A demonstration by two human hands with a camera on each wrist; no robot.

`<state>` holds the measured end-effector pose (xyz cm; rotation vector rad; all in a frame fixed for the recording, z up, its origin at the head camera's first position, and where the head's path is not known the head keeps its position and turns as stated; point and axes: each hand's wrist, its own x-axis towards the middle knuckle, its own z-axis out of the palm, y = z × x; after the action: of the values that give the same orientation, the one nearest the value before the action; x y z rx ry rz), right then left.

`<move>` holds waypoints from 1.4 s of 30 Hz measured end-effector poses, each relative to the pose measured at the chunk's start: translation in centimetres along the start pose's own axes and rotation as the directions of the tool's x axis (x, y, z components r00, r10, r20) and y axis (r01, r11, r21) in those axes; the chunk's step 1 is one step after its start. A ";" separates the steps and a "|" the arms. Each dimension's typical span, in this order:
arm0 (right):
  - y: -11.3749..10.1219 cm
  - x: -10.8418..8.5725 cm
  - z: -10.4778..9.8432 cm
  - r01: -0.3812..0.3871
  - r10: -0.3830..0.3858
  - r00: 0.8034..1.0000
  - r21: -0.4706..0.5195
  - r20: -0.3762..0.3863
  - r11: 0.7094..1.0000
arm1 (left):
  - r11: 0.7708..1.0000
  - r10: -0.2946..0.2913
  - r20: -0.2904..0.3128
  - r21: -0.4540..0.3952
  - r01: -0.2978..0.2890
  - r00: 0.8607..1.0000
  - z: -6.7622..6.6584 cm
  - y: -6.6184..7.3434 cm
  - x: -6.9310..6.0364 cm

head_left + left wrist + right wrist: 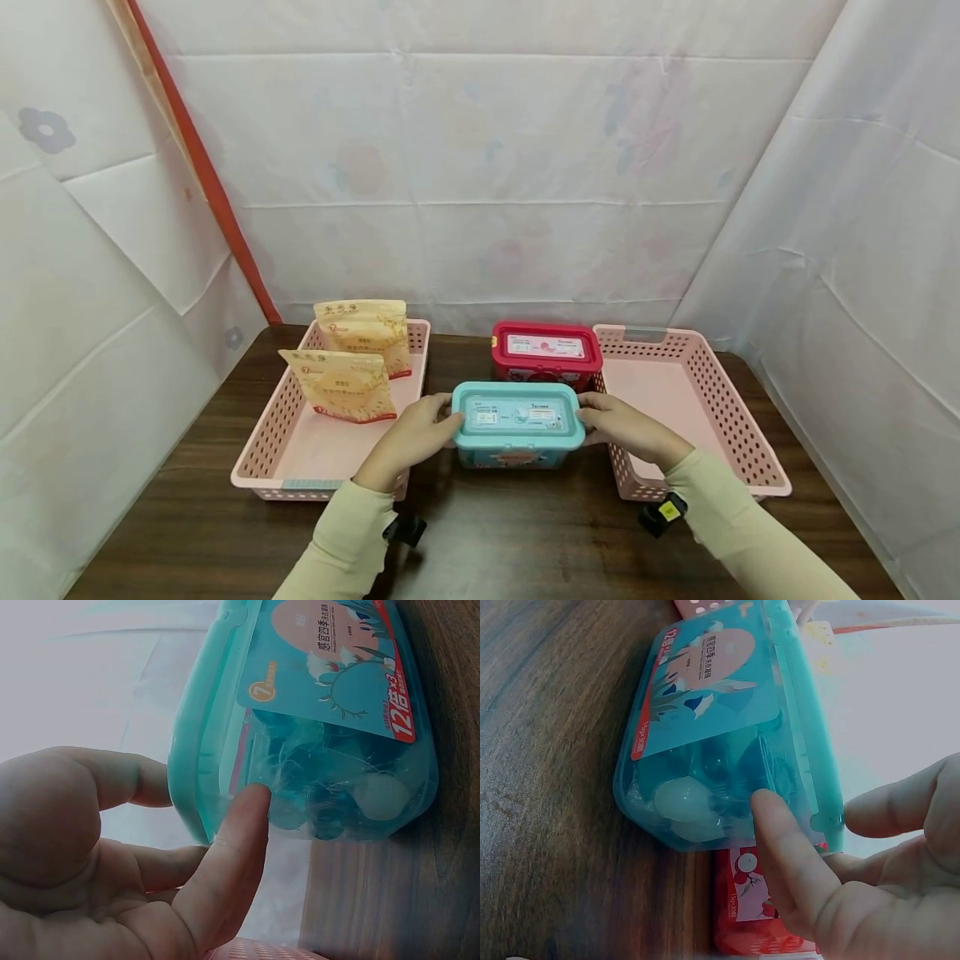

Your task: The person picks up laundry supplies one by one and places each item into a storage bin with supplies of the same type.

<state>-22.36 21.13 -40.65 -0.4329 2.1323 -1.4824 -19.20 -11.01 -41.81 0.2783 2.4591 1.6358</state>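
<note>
A teal laundry pod box (pixel 517 417) with a lidded top is in the middle of the table, between both hands. My left hand (pixel 420 433) holds its left end; in the left wrist view, the fingers (pixel 232 855) lie against the clear side and the lid's edge. At the right end my right hand (pixel 622 423) grips in the same way, with fingers (pixel 787 847) on the side and lid rim. Through the clear wall, pods (pixel 686 802) show inside. Behind it stands a red laundry pod box (pixel 546 354), partly hidden by the teal one.
A pink basket (pixel 255 442) on the left holds two yellow pouches, a front pouch (pixel 341 387) and a back pouch (pixel 367 329). On the right is another pink basket (pixel 738 417). White patterned cloth (pixel 487 167) hangs around the dark wooden table (pixel 510 542).
</note>
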 end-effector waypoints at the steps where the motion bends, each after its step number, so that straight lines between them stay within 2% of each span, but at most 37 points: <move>1: 0.0 0.0 0.0 0.001 -0.001 1.000 0.000 -0.002 1.000 | 1.000 -0.001 -0.002 -0.001 0.001 1.000 0.0 0.0 0.0; 7: 0.0 0.0 0.0 0.007 -0.007 1.000 -0.001 -0.009 1.000 | 1.000 -0.013 -0.003 -0.021 0.013 1.000 -0.1 0.2 -0.1; 18: 0.3 -0.5 -0.2 0.011 -0.011 1.000 0.055 -0.002 0.998 | 0.990 -0.033 0.045 -0.136 0.039 0.998 -0.7 0.2 -0.3; 23: 0.2 -0.9 -0.4 0.051 -0.048 0.998 0.094 -0.032 0.994 | 0.973 0.007 0.053 -0.229 0.006 0.999 -1.1 0.4 -0.3; 25: 0.1 -1.1 -0.4 0.074 -0.069 0.996 0.108 -0.056 0.991 | 0.964 0.014 0.041 -0.265 -0.003 0.999 -1.2 0.4 -0.3; 29: -0.1 -1.2 -0.5 0.110 -0.098 0.990 0.127 -0.101 0.986 | 0.936 -0.032 -0.026 -0.351 0.021 0.999 -1.1 0.5 -0.1; 32: -0.3 -1.4 -0.5 0.108 -0.088 0.988 0.156 -0.130 0.982 | 0.910 -0.067 -0.076 -0.415 0.029 0.995 -1.0 0.6 0.0; 35: -0.6 -1.5 -0.6 0.094 -0.063 0.985 0.191 -0.161 0.977 | 0.893 -0.068 -0.100 -0.449 0.016 0.993 -1.0 0.8 0.0; 38: -0.8 -1.7 -0.6 0.087 -0.046 0.981 0.219 -0.187 0.972 | 0.887 -0.065 -0.111 -0.462 0.006 0.992 -1.0 0.9 -0.1; 42: -1.1 -1.9 -0.4 0.079 -0.027 0.977 0.247 -0.210 0.966 | 0.876 -0.093 -0.133 -0.482 0.018 0.987 -1.0 0.8 -0.1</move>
<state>-21.10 22.06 -39.13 -0.2548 2.0557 -1.8741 -19.28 -11.60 -40.71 0.0100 2.0297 2.2369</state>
